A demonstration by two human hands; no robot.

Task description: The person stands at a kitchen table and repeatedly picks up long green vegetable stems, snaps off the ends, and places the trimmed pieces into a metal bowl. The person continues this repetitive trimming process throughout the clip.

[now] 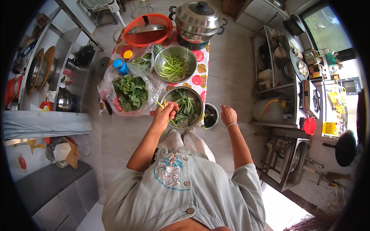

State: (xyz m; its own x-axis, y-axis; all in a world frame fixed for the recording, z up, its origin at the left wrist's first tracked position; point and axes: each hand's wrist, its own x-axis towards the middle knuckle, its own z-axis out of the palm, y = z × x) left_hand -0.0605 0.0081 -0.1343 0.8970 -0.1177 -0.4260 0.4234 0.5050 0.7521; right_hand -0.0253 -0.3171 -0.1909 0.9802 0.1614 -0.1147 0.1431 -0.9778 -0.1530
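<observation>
My left hand (166, 113) is closed around a few thin green stems (161, 104), whose ends stick out above and below the fingers. It is over the near left rim of a steel bowl (184, 127) holding long green leaves (187, 104). Out to the right, my right hand (229, 115) is closed, with fingers curled in; anything inside it is too small to make out. Between that hand and the table stands a small bin (217, 118) with dark scraps in it. Farther off, another steel bowl (155, 68) holds cut green stems (174, 66).
A clear plastic bag (105, 89) of leafy greens (130, 92) and a blue-capped bottle (120, 66) lie left on the patterned table. Behind are a red basket (168, 24) and a lidded steamer pot (198, 21). Metal shelves (69, 42) stand left; a gas cylinder (269, 109) is right.
</observation>
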